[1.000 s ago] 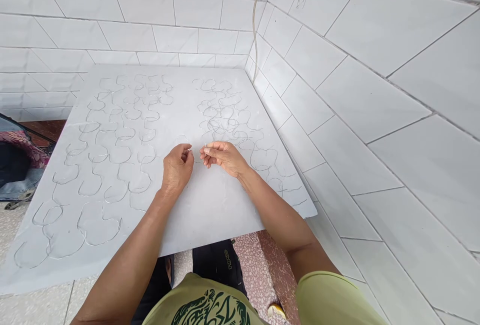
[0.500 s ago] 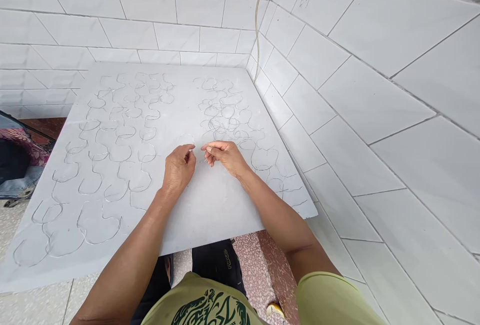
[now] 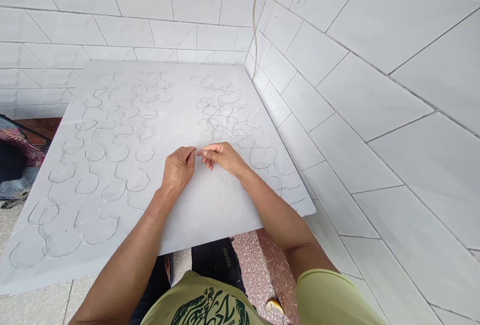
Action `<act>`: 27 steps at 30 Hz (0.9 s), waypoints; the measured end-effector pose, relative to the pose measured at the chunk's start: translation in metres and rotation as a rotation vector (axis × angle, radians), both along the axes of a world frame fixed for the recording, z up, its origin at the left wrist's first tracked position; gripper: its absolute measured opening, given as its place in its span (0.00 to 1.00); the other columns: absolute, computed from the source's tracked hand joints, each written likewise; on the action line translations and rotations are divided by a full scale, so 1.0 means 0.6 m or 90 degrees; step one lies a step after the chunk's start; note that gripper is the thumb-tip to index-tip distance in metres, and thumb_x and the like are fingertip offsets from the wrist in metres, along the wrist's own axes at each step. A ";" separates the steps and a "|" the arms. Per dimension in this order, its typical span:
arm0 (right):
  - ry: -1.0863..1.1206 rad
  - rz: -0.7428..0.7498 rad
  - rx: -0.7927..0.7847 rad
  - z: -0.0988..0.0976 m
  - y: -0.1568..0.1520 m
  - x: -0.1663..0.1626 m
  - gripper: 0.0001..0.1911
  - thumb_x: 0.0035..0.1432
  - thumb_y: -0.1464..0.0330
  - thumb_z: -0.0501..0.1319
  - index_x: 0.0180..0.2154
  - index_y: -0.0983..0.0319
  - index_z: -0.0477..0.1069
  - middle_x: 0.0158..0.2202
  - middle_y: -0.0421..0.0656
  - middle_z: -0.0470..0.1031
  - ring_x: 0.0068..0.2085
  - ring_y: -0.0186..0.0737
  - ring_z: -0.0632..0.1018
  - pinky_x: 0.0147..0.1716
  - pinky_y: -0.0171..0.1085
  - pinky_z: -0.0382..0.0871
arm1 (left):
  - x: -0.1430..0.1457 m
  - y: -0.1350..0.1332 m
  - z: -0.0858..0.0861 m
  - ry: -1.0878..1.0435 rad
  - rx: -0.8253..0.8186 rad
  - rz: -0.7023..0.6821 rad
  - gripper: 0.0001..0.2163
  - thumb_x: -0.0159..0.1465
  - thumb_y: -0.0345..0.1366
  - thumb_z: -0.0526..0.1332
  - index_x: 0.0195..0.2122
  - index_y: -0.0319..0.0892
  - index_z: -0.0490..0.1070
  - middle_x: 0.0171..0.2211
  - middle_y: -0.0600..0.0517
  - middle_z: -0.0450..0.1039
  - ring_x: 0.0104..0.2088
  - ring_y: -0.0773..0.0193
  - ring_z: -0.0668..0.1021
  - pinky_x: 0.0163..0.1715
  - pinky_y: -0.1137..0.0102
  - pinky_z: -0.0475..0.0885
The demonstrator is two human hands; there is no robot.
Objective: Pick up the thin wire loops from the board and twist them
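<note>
Crosswise wire [image 3: 186, 138], crest toward back wall [image 3: 195, 4]

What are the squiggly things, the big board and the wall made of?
The squiggly wires look like thin, bare metal: they're silvery, shine in places and keep their bends. The board is smooth, pale gray and slightly glossy, maybe plastic or coated sheet; I can't tell which. The wall tiles look like glazed ceramic: white, softly shiny, with gray joint lines.

Wire pieces [image 3: 95, 159] left and right on the tabletop [image 3: 210, 205], walls [image 3: 183, 2] behind and right.
</note>
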State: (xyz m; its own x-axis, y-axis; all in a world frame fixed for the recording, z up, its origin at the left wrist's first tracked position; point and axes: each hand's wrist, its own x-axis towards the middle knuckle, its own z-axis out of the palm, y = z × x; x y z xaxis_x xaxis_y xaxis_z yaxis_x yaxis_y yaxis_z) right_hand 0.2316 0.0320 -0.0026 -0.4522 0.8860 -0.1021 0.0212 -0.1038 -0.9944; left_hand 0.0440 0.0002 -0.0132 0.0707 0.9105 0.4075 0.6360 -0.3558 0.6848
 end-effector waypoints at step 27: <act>0.042 -0.034 -0.017 0.000 0.002 -0.002 0.15 0.60 0.59 0.68 0.41 0.64 0.78 0.35 0.46 0.80 0.31 0.37 0.80 0.30 0.37 0.77 | -0.001 -0.002 0.016 -0.115 -0.158 0.013 0.13 0.69 0.40 0.56 0.39 0.44 0.80 0.25 0.53 0.74 0.22 0.66 0.71 0.23 0.70 0.67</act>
State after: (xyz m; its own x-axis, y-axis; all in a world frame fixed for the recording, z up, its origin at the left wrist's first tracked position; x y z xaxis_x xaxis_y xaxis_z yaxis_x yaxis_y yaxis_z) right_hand 0.2305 0.0330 -0.0025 -0.4108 0.9065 -0.0971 -0.0501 -0.1288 -0.9904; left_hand 0.0436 -0.0013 -0.0036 -0.0022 0.9841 0.1775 0.5012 -0.1525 0.8518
